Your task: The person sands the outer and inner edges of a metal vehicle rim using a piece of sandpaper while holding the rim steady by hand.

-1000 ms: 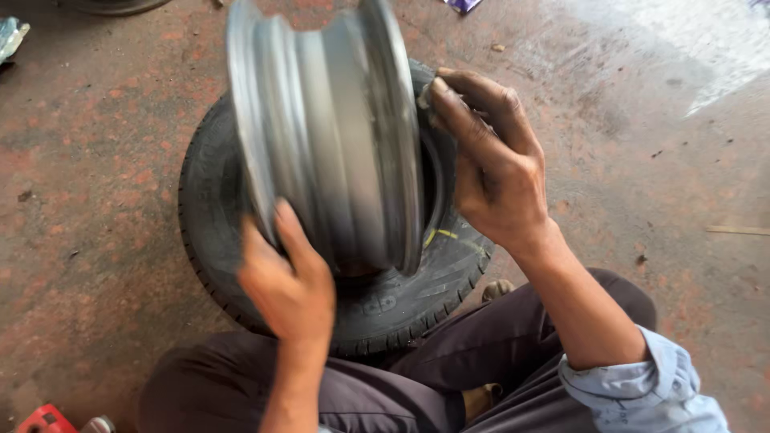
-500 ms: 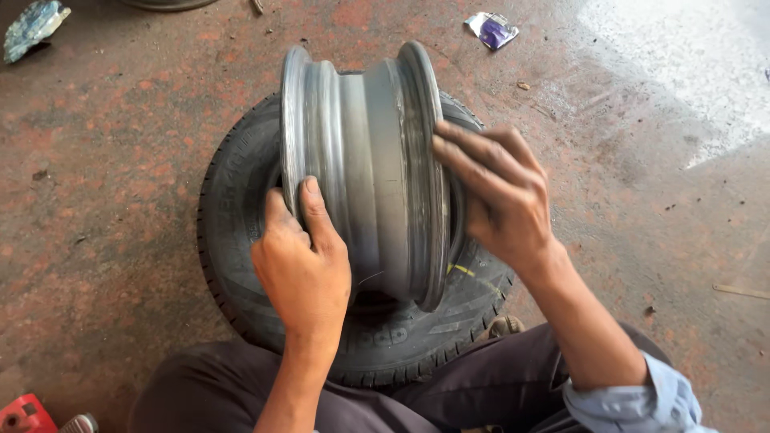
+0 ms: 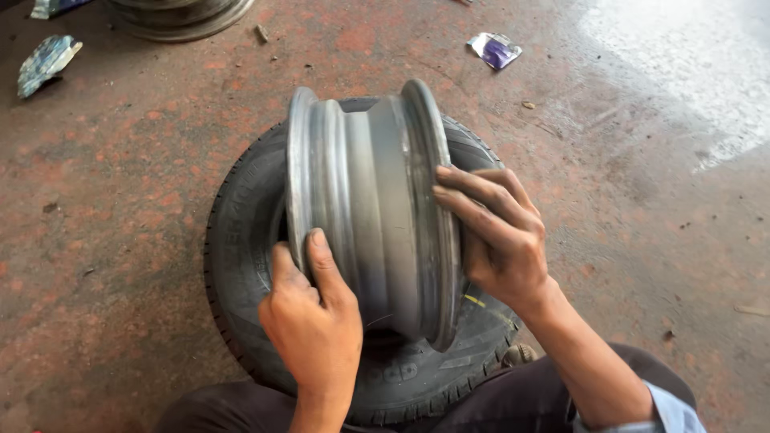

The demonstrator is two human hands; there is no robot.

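A grey steel wheel rim [image 3: 377, 200] stands on edge on top of a black tyre [image 3: 241, 248] that lies flat on the reddish concrete floor. My left hand [image 3: 314, 321] grips the rim's near left flange, thumb laid along the barrel. My right hand [image 3: 497, 236] is pressed flat against the rim's right flange with the fingers spread over its edge. The tyre's hole is mostly hidden behind the rim. My knees in dark trousers touch the tyre's near side.
Another metal rim [image 3: 180, 14] lies at the top left edge of the floor. A crumpled bluish wrapper [image 3: 46, 62] lies far left, and a small purple and white packet [image 3: 496, 48] at the top middle. A wet pale patch [image 3: 682, 72] spreads at the upper right.
The rim has come down and away from the camera, settling upright on the tyre. My left hand shifted up along the left flange; my right hand stayed on the right flange.
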